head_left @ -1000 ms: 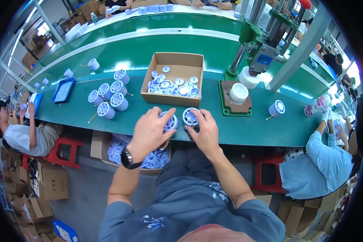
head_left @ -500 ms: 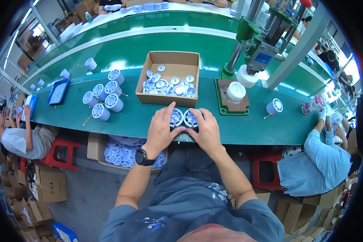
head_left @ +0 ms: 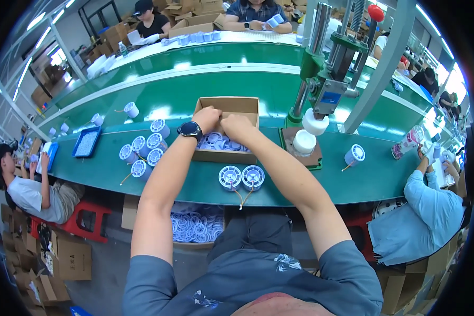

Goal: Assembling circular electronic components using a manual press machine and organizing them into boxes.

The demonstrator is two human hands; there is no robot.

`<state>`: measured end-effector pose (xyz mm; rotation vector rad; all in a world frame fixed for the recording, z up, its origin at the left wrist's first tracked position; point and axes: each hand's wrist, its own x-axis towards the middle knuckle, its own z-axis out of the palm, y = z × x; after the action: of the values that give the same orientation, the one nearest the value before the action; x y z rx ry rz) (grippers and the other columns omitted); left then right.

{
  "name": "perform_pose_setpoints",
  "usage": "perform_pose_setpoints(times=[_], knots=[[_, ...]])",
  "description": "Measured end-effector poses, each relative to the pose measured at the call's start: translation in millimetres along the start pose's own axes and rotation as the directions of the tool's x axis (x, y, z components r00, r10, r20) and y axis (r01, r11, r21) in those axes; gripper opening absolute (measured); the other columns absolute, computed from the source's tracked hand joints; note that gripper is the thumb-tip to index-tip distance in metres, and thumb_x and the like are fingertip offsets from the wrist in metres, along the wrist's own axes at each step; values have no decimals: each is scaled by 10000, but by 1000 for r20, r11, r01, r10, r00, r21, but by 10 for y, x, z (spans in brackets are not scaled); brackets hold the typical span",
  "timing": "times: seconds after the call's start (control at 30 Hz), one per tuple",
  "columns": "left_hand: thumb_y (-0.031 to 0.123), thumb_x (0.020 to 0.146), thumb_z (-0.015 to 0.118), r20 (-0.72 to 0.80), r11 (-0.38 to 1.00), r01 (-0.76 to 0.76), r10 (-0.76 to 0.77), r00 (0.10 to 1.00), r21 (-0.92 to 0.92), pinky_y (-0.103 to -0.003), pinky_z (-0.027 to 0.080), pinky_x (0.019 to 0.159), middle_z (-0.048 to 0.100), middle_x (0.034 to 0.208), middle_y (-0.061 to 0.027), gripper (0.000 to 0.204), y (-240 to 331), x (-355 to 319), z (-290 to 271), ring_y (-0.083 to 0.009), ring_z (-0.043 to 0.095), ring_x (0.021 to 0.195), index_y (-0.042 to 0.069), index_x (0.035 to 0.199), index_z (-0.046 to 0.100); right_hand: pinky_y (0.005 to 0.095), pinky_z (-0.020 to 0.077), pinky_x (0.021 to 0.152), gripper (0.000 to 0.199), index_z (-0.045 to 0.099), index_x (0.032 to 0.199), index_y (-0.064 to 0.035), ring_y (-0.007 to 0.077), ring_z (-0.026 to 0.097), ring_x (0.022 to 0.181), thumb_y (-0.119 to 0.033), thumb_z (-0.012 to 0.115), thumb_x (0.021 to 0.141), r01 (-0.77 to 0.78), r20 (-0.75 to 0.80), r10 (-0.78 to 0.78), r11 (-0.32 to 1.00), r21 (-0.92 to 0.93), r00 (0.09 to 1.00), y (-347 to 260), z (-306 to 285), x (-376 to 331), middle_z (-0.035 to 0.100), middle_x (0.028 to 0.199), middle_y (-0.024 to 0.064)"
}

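Note:
Both my hands are over the open cardboard box (head_left: 227, 101), which holds many small white and lilac plastic discs (head_left: 216, 142). My left hand (head_left: 208, 118), below a dark wristwatch, is curled with its fingertips hidden inside the box. Beside it, my right hand (head_left: 237, 128) also has bent, closed fingers; whatever either pinches is hidden. Two round white cylindrical units with spoked tops, a left one (head_left: 229, 178) and a right one (head_left: 253, 178), stand side by side near the table edge between my forearms. Their thin wires hang toward me.
Several similar cylindrical units (head_left: 154, 157) cluster at left, beyond them a blue tray (head_left: 87, 142). A green hand press (head_left: 321, 95) with white blocks stands right of the box; another unit (head_left: 355, 154) sits farther right. Under the table is a carton of white rings (head_left: 197, 226). People sit both sides.
My hands have let go of the two cylindrical units and moved forward into the cardboard box. The units stay on the table. The head view has shifted, showing more of the far side.

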<state>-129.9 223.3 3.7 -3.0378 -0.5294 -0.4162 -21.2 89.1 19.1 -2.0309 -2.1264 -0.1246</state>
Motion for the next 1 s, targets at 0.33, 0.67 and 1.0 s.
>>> perform_pose_setpoints(times=[0.33,0.67,1.0], knots=[[98,790,644,-428,959,82,-196,882,-270,-397,520,698,628,877,-177,232,609,-420,-905,-326,624,780,31,1012,639,423,518,784,145,664,906,-14,348,640,900,-52,634,769,70,-429,112,920,385,896,120,-526,-554,602,982,188],[49,754,700,-379,877,152,-346,858,-456,-384,484,800,673,1019,-119,238,1479,-1979,-320,-301,619,933,24,984,645,371,497,851,196,645,891,-18,317,635,966,19,722,714,-84,-411,326,858,507,851,-76,-157,-2354,677,1032,138],[72,742,729,-424,890,177,-365,829,-420,-395,466,824,676,1063,-99,203,1559,-2059,-208,-298,610,957,39,940,693,375,500,841,214,647,877,-8,307,631,952,26,749,692,-184,-356,362,876,446,862,-102,-212,-2405,690,1034,125]])
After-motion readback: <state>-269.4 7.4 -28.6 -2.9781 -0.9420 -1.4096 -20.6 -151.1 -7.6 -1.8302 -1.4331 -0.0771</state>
